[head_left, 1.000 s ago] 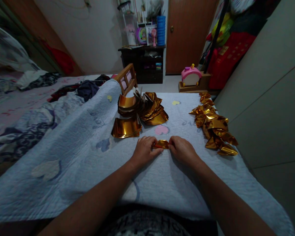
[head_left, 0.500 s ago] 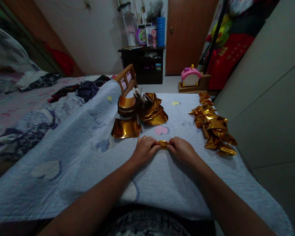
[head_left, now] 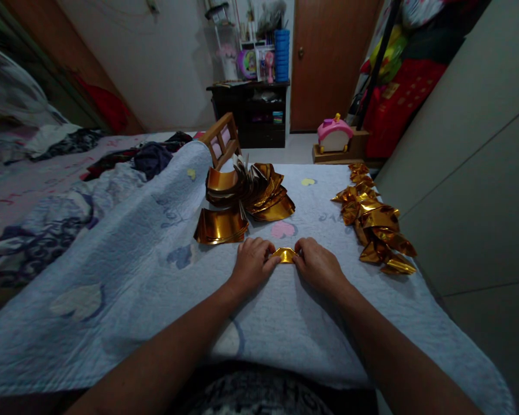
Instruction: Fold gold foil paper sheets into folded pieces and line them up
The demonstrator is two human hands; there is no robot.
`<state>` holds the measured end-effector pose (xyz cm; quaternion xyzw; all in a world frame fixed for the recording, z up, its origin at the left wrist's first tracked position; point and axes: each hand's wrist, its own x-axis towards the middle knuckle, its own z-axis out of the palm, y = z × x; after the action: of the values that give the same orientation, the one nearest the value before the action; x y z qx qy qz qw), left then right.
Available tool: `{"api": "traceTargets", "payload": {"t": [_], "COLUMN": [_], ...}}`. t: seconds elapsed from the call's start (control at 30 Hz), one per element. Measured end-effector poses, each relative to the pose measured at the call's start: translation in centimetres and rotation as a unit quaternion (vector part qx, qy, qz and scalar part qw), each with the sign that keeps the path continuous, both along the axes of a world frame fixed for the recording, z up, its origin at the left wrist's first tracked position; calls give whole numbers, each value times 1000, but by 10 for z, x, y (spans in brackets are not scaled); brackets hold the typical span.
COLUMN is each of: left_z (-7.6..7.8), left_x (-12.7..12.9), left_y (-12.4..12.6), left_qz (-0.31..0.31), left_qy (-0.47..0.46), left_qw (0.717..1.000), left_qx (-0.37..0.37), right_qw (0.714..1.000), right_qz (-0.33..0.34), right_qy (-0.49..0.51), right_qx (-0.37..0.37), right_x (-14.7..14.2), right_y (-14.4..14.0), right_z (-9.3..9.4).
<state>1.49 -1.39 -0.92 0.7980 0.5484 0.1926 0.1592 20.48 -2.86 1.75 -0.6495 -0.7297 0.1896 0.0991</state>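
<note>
A small piece of folded gold foil paper (head_left: 285, 255) is stretched between my two hands, low over the blue quilt. My left hand (head_left: 255, 260) pinches its left end between thumb and fingers. The right end is pinched the same way by my right hand (head_left: 318, 262). Its upper edge shows slanted corners; both ends are hidden under the fingertips. Beyond my left hand lies a fanned stack of gold foil sheets (head_left: 222, 226). To the right of my right hand is a row of folded gold foil pieces (head_left: 378, 225), heaped over one another.
The pale blue quilt (head_left: 155, 334) with heart shapes covers the work surface. A wooden chair back (head_left: 221, 138) rises behind the sheet stack. A pink toy (head_left: 335, 135) sits past the far edge. Rumpled clothes (head_left: 151, 158) lie at left; a pale cabinet (head_left: 471, 202) borders the right side.
The folded foil has tilted and now looks brighter, with slanted upper corners showing. My fingers have shifted slightly at both ends, still pinching it.
</note>
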Motion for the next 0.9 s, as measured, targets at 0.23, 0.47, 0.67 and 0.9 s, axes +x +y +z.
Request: {"api": "traceTargets", "payload": {"t": [0.23,0.47,0.67,0.9], "left_z": [8,12,16,14], "left_x": [-3,-5,-5,-4], "left_y": [2,-1,-3,-6], "left_qz": [-29,-57,-91,-72], "left_qy": [-92,-223,-257,-287], "left_qw": [995,969,950,941], "left_qx": [-38,-94,-153,-166], "right_qw": [998,975,951,929], "right_qz": [37,86,81,98], "right_qy": [52,203,296,354], "right_qx": [26,6,-32,-54], "right_x": [9,17,18,14], "right_y": [3,7,7,5], "right_z": [-7,0,6,4]}}
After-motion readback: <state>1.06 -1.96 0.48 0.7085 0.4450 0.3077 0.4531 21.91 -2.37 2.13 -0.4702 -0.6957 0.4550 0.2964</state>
